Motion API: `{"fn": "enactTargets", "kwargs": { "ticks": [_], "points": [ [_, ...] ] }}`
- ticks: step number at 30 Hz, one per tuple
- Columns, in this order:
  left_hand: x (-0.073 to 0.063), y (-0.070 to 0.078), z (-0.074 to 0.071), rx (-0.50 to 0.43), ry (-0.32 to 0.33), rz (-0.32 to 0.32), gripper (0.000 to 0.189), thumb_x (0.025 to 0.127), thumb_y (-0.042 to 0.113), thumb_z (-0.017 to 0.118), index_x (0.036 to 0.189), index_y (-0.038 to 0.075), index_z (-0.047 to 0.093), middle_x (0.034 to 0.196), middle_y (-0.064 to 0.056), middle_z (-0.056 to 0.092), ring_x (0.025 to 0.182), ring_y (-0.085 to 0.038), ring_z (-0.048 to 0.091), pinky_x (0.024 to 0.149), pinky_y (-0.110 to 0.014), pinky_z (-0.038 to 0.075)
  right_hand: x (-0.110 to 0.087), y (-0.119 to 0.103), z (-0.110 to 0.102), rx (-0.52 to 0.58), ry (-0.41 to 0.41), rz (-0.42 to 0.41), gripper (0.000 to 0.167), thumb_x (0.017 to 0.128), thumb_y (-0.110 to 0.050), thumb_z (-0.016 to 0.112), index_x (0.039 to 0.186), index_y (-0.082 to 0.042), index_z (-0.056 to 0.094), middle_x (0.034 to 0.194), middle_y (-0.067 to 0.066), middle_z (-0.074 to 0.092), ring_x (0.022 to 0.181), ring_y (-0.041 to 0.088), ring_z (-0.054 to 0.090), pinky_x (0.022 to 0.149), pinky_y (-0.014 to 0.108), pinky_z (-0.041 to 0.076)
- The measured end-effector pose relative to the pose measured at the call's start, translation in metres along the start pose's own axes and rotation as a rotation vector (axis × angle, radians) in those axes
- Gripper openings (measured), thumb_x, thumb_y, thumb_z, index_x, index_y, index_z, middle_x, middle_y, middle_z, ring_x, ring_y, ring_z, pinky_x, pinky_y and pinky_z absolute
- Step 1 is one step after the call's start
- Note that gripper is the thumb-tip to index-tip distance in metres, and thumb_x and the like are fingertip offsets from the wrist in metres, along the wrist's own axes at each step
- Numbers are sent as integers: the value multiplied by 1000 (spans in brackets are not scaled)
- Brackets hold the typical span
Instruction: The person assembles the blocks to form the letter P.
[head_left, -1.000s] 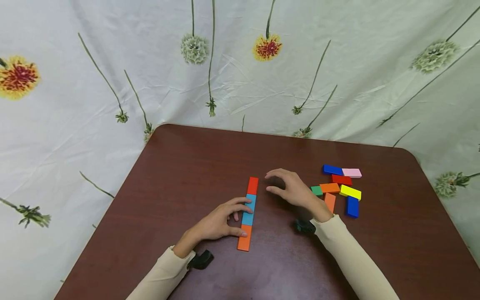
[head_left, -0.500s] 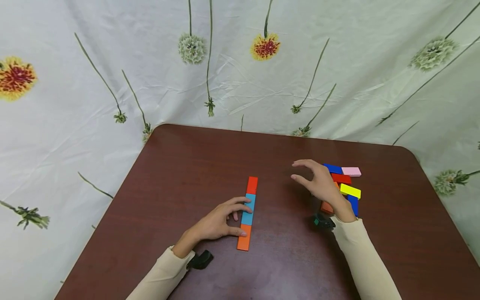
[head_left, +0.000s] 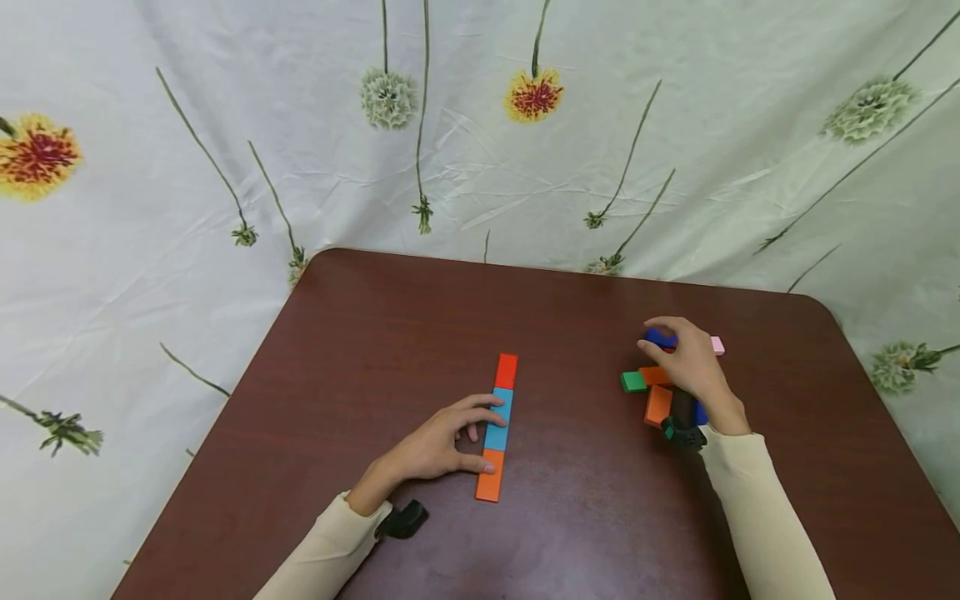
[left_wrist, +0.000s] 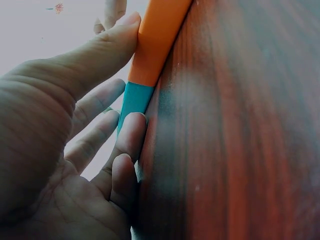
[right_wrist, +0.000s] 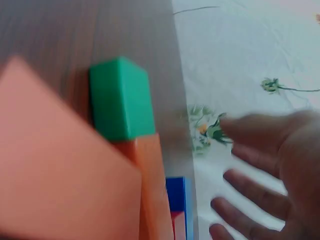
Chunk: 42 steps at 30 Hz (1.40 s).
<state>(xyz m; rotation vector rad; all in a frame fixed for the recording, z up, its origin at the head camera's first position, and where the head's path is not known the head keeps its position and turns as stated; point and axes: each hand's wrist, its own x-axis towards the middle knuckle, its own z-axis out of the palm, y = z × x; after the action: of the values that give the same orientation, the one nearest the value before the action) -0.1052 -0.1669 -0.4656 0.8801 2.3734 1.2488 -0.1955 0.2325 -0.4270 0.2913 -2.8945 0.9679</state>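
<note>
A straight row of flat wooden blocks lies on the table: red at the far end, light blue along the middle, orange nearest. My left hand rests along its left side, thumb at the orange block and loosely bent fingers at the light blue part. My right hand hovers over a loose group of blocks, fingers apart and nothing between them. Near its fingertips lies a dark blue block. A green block and two orange blocks show beside the hand, which hides others.
A pink block and another dark blue one peek out around the right hand. The brown table ends at a flowered cloth hanging behind it.
My right hand has moved right, from near the row's red end to above the loose blocks, uncovering the green one again. The left hand and the row have stayed put.
</note>
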Motion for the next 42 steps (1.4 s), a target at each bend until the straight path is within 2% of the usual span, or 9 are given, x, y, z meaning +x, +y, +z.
{"fn": "enactTargets", "kwargs": {
  "ticks": [7,11,16,19,24,27,33,39,42],
  "points": [
    [-1,1,-1,6,1,-3,47,85,30,82,128,19,64,153,0,43,90,-12,51,79,-24,43,2,10,-6,-77,-24,104,44,98,-17,65,135,4,56,144,34,44,132,54,39,109,70,25],
    [0,1,-1,-4,-3,1,47,86,30,81,128,18,64,153,-1,43,90,-13,51,79,-25,43,7,14,-5,-108,-50,120,46,97,-16,65,136,7,55,143,35,45,133,55,38,112,68,21],
    [-1,1,-1,-9,-3,3,47,86,30,81,128,18,64,153,-1,42,90,-13,51,80,-25,43,13,16,-2,-142,-92,102,47,97,-18,65,134,10,55,140,36,48,129,55,41,111,68,19],
    [-1,1,-1,-11,-2,6,48,86,30,81,128,18,64,153,-1,43,90,-13,51,80,-25,44,15,16,-1,-136,-111,80,46,96,-18,66,132,9,57,139,36,49,128,56,42,111,69,20],
    [0,0,0,-9,-1,13,48,85,30,81,128,18,64,153,-1,43,89,-13,51,81,-25,44,17,17,1,-136,-126,55,44,96,-20,67,131,6,59,142,33,47,130,58,38,106,72,28],
    [-1,0,0,-8,0,15,48,85,29,82,128,17,64,153,-1,43,89,-12,51,81,-25,44,18,18,2,-150,-129,73,47,96,-24,68,132,5,58,143,34,44,130,58,36,105,72,29],
    [-1,1,-1,-6,1,21,48,85,29,82,128,16,64,153,-2,43,89,-12,51,81,-25,44,22,12,2,-188,-170,115,52,96,-30,68,133,5,56,140,35,46,126,55,44,104,68,37],
    [-1,0,-1,-10,1,20,47,85,29,82,128,16,64,152,-2,43,89,-12,51,81,-25,44,26,8,2,-200,-190,111,45,96,-23,67,130,5,57,140,36,45,125,56,46,102,67,40],
    [-1,0,-1,-11,1,20,47,85,29,82,128,16,65,152,-2,44,89,-12,51,81,-25,44,26,6,2,-195,-192,137,45,97,-22,66,132,4,56,144,36,41,127,56,44,103,67,39]
  ]
}}
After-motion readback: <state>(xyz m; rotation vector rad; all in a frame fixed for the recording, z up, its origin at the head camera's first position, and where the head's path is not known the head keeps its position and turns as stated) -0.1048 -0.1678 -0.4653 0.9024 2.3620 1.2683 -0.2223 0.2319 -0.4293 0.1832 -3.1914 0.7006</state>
